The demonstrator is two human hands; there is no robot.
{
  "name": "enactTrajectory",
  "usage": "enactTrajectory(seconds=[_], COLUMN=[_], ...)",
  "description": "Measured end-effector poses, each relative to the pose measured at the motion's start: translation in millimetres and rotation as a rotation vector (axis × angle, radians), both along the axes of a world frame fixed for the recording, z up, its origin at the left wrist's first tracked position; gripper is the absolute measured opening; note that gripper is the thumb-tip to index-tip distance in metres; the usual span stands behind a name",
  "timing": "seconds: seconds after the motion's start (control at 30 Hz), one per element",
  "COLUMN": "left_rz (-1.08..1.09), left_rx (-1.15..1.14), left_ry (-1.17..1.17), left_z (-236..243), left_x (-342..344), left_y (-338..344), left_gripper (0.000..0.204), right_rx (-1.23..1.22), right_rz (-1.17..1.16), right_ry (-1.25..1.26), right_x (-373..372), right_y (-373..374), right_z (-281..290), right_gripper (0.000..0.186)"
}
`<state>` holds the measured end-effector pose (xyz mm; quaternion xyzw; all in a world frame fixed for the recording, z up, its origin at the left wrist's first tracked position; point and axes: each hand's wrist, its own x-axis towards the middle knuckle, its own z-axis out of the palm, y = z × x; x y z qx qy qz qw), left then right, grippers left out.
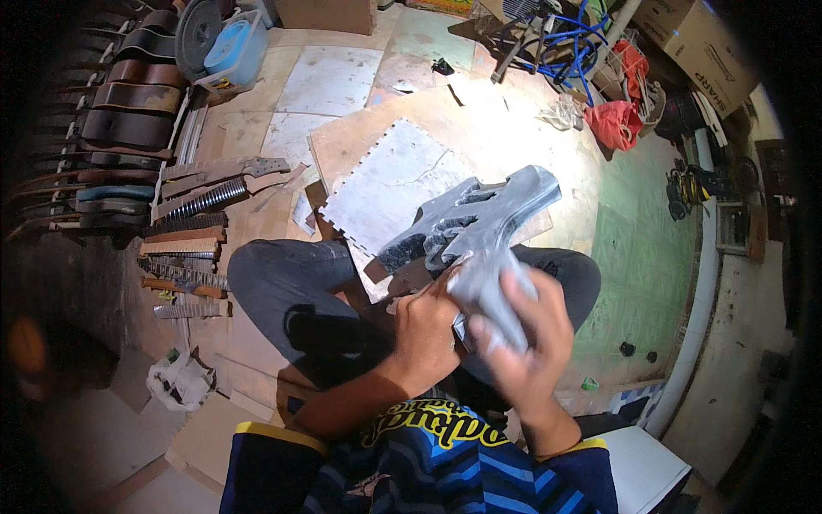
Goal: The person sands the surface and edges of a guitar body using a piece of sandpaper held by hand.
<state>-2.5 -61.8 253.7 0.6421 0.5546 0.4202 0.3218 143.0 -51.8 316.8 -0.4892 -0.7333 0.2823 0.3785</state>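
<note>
A grey, carved guitar-like body (514, 201) with cutouts and dark edges lies diagonally over my lap, above a pale tile with a notched edge (377, 184). My left hand (424, 325) is closed around the lower part of this piece, its grip partly hidden. My right hand (539, 321) is closed on a grey, blurred pad (492, 295), probably sandpaper, pressed against the piece's lower end. My folded legs in dark trousers are beneath.
Stacked guitar bodies (128, 116) and several necks (205, 197) line the left. A clear bin (235, 56) stands behind them. Blue hose (556, 47), red cloth (612, 124) and cardboard boxes (702, 51) are at back right. A white bag (180, 381) lies at lower left.
</note>
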Motion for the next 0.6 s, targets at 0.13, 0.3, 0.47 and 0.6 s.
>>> enactTrajectory(seconds=[0.13, 0.3, 0.47, 0.6], left_rz=[0.067, 0.089, 0.078, 0.140], left_rx=[-0.233, -0.043, -0.169, -0.244], left_ry=[-0.222, -0.047, -0.177, -0.326], left_z=[15, 7, 11, -3], left_x=[-5, 0, -1, 2], left_y=[8, 5, 7, 1], left_gripper=[0.045, 0.050, 0.050, 0.048], right_rx=[0.113, -0.101, 0.156, 0.069], right_rz=[0.095, -0.127, 0.102, -0.075], right_ry=[-0.127, 0.164, -0.084, -0.045], right_x=[8, -6, 13, -3], right_y=[-33, 0, -30, -6], right_z=[4, -9, -6, -5], right_gripper=[0.056, 0.061, 0.057, 0.058])
